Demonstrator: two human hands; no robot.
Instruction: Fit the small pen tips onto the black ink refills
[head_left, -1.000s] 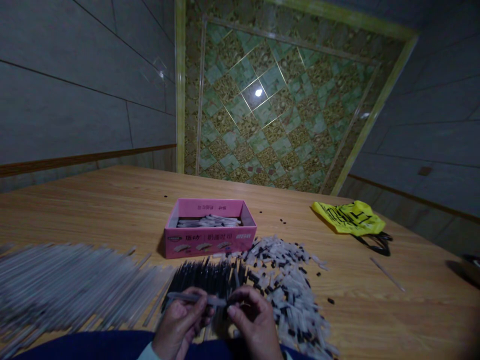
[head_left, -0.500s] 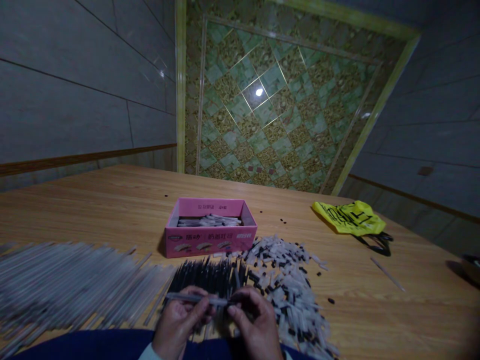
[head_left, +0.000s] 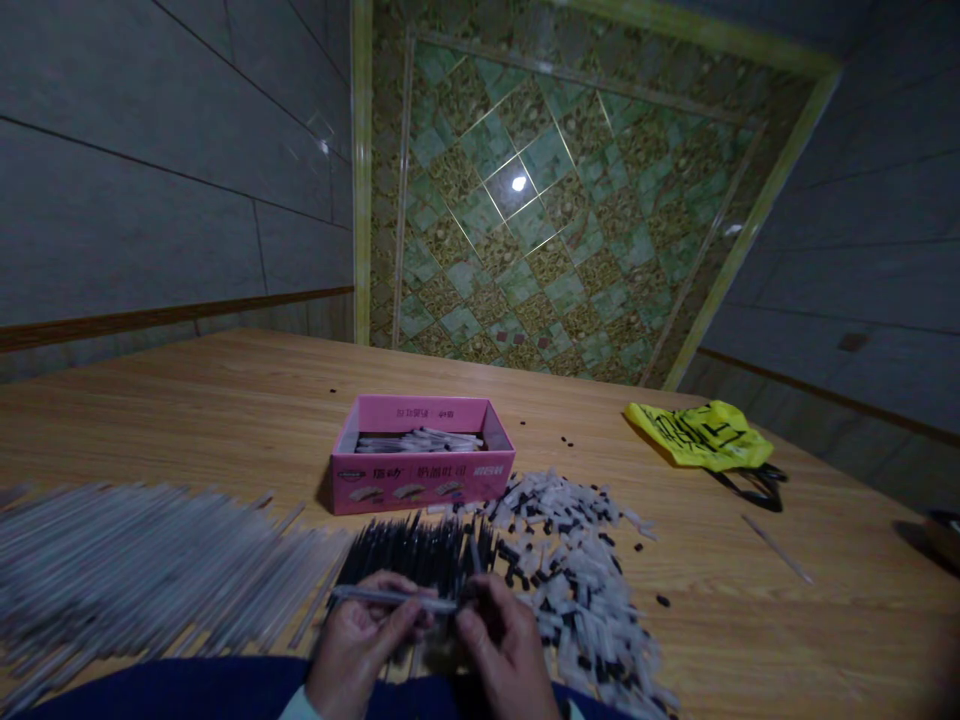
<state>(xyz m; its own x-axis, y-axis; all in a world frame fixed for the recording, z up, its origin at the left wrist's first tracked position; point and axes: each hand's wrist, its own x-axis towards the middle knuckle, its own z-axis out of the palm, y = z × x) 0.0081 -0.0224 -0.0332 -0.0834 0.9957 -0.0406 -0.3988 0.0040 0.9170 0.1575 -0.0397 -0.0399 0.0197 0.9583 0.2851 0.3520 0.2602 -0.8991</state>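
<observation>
head view: the counter (head_left: 735,620) is of light wood, before a wall panel (head_left: 480,250) of green tiles. there are one pink box (head_left: 420,485), one yellow bag (head_left: 701,435) and two hands. the left hand (head_left: 352,640) grips one clear tube (head_left: 390,597), above the black sticks (head_left: 405,550). the right hand (head_left: 510,645) bends its fingers at the tube's end; i cannot tell if it grasps something. the pile of tubes (head_left: 135,570) is blurred and cut off at left.

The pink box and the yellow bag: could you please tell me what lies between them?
A few small black pieces lie on the otherwise bare wooden tabletop between the pink box and yellow bag, in the head view.
</observation>
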